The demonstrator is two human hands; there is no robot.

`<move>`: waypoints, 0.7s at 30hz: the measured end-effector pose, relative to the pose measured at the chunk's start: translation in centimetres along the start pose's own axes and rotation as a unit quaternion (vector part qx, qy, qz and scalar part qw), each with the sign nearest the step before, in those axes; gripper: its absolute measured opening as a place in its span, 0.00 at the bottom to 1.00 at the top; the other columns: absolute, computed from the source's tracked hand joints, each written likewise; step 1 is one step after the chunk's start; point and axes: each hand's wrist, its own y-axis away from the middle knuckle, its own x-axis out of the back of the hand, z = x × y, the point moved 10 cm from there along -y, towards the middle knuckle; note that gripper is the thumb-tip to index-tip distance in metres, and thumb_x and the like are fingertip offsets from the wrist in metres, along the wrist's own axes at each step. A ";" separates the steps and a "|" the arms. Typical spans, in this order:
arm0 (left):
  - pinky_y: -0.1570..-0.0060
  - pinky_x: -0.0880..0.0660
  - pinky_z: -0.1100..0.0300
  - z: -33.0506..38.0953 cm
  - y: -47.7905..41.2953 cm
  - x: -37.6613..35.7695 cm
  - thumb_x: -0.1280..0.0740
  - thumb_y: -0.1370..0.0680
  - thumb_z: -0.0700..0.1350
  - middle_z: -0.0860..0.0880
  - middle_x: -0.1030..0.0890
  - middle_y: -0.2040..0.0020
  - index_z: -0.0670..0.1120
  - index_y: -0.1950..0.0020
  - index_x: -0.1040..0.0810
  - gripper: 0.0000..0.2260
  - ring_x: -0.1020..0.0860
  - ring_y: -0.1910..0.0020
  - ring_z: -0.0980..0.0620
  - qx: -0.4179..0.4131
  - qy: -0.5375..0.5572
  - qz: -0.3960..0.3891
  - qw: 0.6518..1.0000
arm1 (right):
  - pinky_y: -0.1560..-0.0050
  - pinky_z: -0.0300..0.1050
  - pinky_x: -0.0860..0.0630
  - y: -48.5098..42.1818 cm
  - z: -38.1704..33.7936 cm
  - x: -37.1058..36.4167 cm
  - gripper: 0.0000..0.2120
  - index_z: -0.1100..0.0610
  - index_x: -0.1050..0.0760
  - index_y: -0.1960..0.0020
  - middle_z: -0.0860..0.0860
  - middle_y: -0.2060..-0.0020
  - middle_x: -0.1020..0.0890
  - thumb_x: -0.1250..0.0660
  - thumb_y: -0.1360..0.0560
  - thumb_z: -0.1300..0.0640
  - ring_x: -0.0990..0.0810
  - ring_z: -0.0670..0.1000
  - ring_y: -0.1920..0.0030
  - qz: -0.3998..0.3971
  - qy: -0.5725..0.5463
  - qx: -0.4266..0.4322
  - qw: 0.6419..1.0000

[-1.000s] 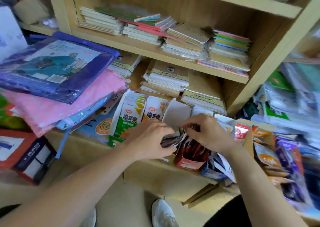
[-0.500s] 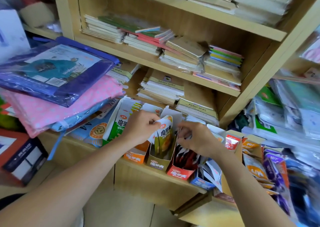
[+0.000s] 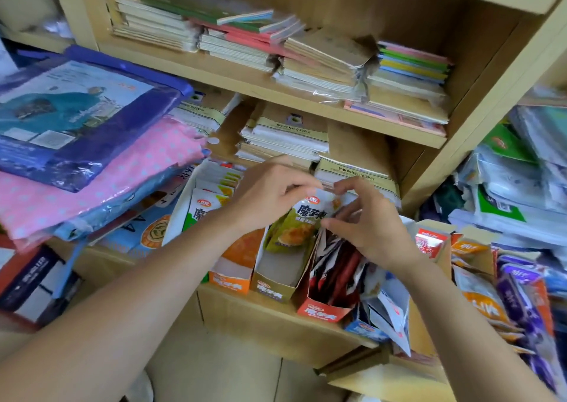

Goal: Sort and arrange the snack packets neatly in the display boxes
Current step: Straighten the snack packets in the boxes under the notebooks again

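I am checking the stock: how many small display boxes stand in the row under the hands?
5, left to right: green-white box, orange box, olive box, red box, blue box. Left hand and right hand pinch a green packet; the arms may hide more.

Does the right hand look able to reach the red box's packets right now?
Likely yes, once freed: the right hand sits just above the open red box, but it and the left hand both pinch the green packet.
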 end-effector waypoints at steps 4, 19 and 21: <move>0.53 0.23 0.48 -1.2 0.1 -1.1 0.28 0.22 0.48 0.52 0.24 0.56 0.58 0.44 0.15 0.09 0.23 0.55 0.55 0.017 0.046 -0.016 0.999 | 0.65 0.33 0.29 -0.9 -0.1 -0.1 0.14 0.47 0.24 0.49 0.46 0.61 0.19 0.21 0.29 0.56 0.24 0.43 0.67 0.020 -0.001 0.010 1.000; 0.59 0.21 0.58 0.4 8.2 -5.1 0.39 0.19 0.62 0.54 0.16 0.59 0.56 0.35 0.21 0.18 0.18 0.60 0.55 0.055 -0.134 -0.083 0.986 | 0.64 0.43 0.26 -1.8 -1.4 -0.4 0.07 0.55 0.22 0.61 0.47 0.75 0.21 0.27 0.25 0.58 0.22 0.47 0.72 0.122 0.080 0.044 0.988; 0.69 0.25 0.58 -0.2 7.7 -5.6 0.41 0.18 0.62 0.53 0.19 0.65 0.54 0.41 0.20 0.17 0.21 0.66 0.55 0.078 -0.143 -0.091 0.982 | 0.65 0.39 0.25 -1.9 -1.3 -0.1 0.08 0.56 0.22 0.62 0.45 0.76 0.21 0.27 0.25 0.60 0.21 0.44 0.74 0.111 0.052 0.031 0.992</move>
